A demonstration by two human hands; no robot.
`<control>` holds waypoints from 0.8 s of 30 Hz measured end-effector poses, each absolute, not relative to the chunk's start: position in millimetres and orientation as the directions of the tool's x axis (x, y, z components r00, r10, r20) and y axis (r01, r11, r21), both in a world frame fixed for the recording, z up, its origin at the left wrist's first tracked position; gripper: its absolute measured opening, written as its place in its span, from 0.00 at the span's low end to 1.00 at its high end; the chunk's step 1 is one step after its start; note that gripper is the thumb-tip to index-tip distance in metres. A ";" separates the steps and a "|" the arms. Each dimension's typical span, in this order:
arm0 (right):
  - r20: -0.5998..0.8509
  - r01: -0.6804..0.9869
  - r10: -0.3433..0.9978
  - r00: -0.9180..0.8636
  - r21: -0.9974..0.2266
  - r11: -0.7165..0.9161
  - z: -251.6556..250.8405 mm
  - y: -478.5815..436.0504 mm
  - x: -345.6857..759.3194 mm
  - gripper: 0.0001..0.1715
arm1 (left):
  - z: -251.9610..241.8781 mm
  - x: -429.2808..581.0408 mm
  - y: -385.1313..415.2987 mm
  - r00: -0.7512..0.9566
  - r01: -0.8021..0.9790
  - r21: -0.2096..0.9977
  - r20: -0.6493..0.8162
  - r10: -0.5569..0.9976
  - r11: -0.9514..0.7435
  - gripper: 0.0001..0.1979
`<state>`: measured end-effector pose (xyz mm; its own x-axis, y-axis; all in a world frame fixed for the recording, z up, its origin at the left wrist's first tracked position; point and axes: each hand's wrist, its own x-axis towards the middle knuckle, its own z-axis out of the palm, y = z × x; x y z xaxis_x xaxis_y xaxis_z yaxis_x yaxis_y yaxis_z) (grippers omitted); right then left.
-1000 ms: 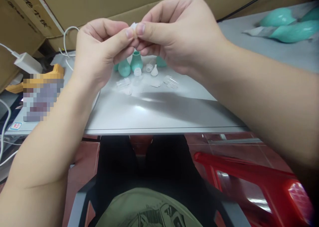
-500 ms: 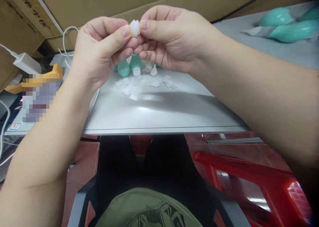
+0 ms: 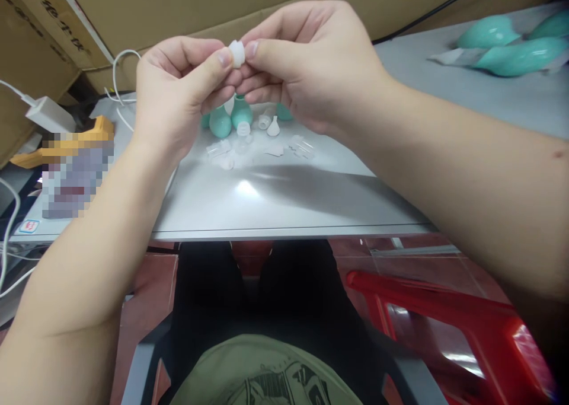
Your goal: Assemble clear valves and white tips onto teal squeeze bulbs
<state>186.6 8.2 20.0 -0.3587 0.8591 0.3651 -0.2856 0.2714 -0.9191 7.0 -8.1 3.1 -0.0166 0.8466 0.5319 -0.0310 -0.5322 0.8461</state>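
Observation:
Between my two hands, raised above the table, is a small white plastic cap-like piece [image 3: 237, 54]. My left hand [image 3: 186, 76] pinches it from the left with thumb and fingers. From the other side my right hand [image 3: 293, 61] has its thumb and fingertips closed on the same piece. Below and behind the hands, green bulbs [image 3: 220, 122] stand on the table, one with a pale neck facing me. Beside them lie a small white funnel-shaped part [image 3: 273, 127] and several clear plastic pieces [image 3: 303, 147]. My fingers partly hide the bulbs.
Larger green bulbs [image 3: 518, 55] lie at the back right of the grey table [image 3: 284, 209]. On the left are a white charger [image 3: 50, 115], cables, a yellow object [image 3: 103, 129] and a blurred-out item. A cardboard wall [image 3: 178, 8] closes the back; a red stool [image 3: 427, 304] stands lower right.
Both hands still hold the white piece, which has shifted slightly left and appears turned a little. My right hand's knuckles have risen and its wrist has rotated.

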 end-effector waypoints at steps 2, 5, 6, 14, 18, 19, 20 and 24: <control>0.395 -0.307 0.848 -0.352 -0.905 0.294 17.9 8.3 186.5 0.06 | 2.3 7.1 -7.5 0.002 -0.045 0.834 0.550 0.835 -0.549 0.06; 0.413 -0.372 0.830 -0.374 -0.887 0.274 13.4 12.9 187.7 0.04 | 1.0 7.7 -7.0 -0.006 -0.076 0.822 0.566 0.824 -0.565 0.05; 0.410 -0.392 0.827 -0.384 -0.884 0.255 12.3 14.6 188.2 0.04 | 0.6 8.3 -7.1 -0.001 -0.079 0.823 0.565 0.825 -0.563 0.05; 0.340 -0.309 0.827 -0.448 -0.927 0.214 11.8 15.2 192.3 0.03 | 1.9 14.6 -12.1 -0.024 0.001 0.817 0.576 0.817 -0.576 0.08; 0.395 -0.224 0.828 -0.397 -0.917 0.330 13.2 16.7 193.3 0.06 | -0.3 13.7 -12.7 -0.004 0.042 0.813 0.582 0.813 -0.581 0.08; 0.414 -0.198 0.824 -0.385 -0.910 0.365 13.7 17.7 193.4 0.08 | -1.4 13.6 -12.1 0.002 0.057 0.813 0.580 0.815 -0.579 0.08; 0.432 -0.173 0.818 -0.379 -0.902 0.396 14.1 18.6 193.5 0.09 | -2.5 13.7 -11.4 0.003 0.066 0.812 0.581 0.814 -0.580 0.08; 0.483 -0.088 0.791 -0.377 -0.868 0.488 18.3 19.6 195.8 0.11 | -3.1 15.9 -11.3 -0.024 0.087 0.798 0.600 0.800 -0.596 0.08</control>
